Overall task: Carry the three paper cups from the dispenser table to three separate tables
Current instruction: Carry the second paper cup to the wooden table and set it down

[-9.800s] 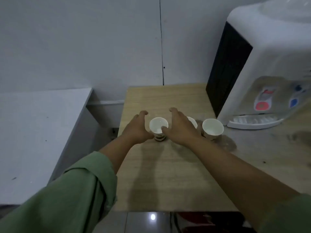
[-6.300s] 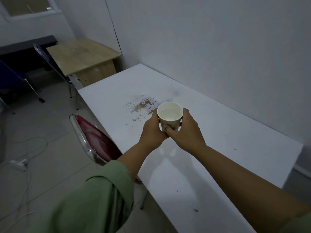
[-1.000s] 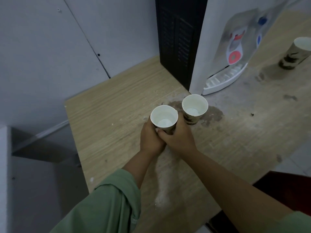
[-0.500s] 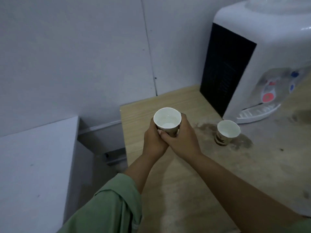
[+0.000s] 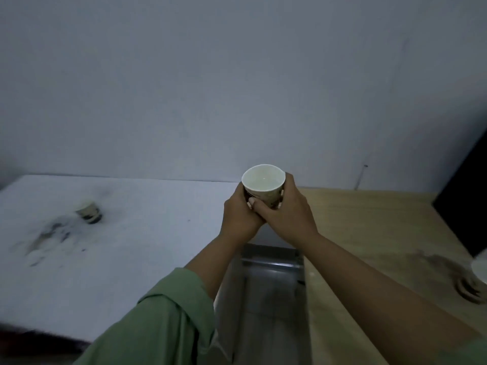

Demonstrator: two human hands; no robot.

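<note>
I hold a paper cup (image 5: 263,181) upright in the air, over the gap between two tables. My left hand (image 5: 241,217) and my right hand (image 5: 287,214) both wrap around its lower wall. Another paper cup (image 5: 88,211) stands on the white table (image 5: 131,246) at the left, by a dark stain. The rim of a third paper cup (image 5: 481,268) shows at the right edge, on the wooden dispenser table (image 5: 369,233).
A grey wall runs behind both tables. The black side of the dispenser (image 5: 466,201) rises at the right. A narrow gap with floor (image 5: 271,299) separates the tables. A dark chair edge (image 5: 31,341) shows at the bottom left.
The view has swung left, away from the dispenser. The held cup has moved from above the wooden table to above the gap, and the white table with its cup has come into view.
</note>
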